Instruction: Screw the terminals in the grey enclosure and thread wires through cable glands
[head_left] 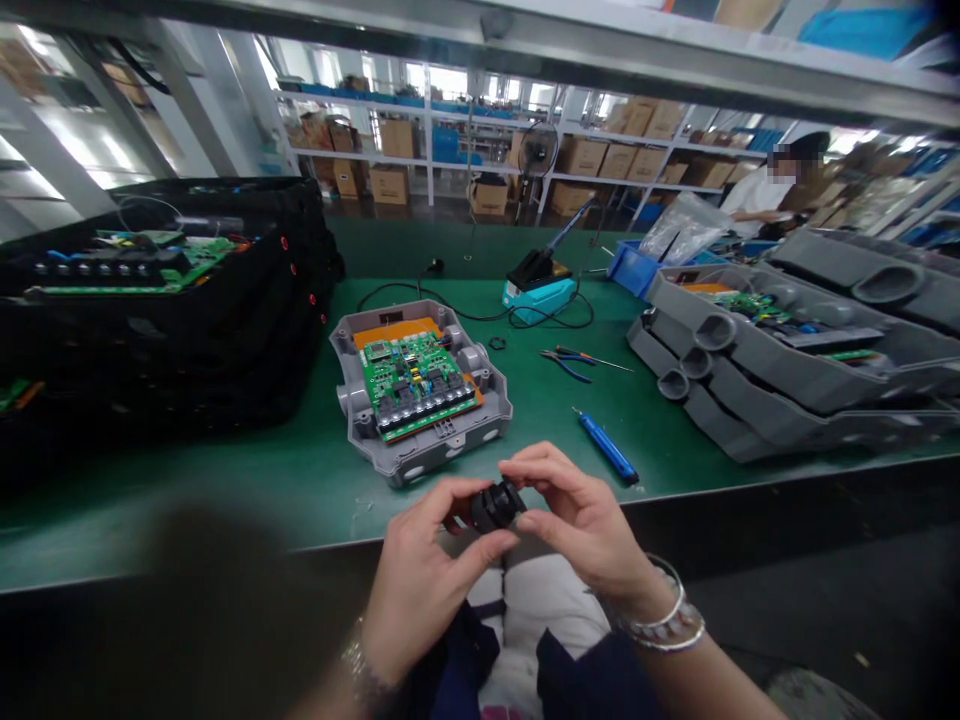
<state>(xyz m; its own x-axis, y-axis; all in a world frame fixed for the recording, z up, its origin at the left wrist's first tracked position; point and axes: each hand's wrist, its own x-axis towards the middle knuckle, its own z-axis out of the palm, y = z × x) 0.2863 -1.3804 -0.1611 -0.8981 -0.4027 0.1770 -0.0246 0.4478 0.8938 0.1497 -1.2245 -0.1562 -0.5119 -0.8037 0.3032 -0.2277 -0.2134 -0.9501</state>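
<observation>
Both my hands hold a black cable gland (495, 506) just off the bench's front edge, above my lap. My left hand (439, 560) pinches its left end between thumb and fingers. Its right end is gripped by the fingertips of my right hand (577, 520). Beyond them, a grey plastic housing (405, 468) lies open on the bench, with a green circuit board (412, 375) inside it. A small black ring (497, 343) lies to the right of the housing.
On the green bench (525, 420) lie pliers (568, 366) and a blue pen-shaped tool (607, 447). A soldering iron stand (538, 290) with a cable sits behind. Black housings (292, 340) are stacked left, grey housings (720, 390) right, beside a blue bin (630, 268). A person (772, 185) is at the far right.
</observation>
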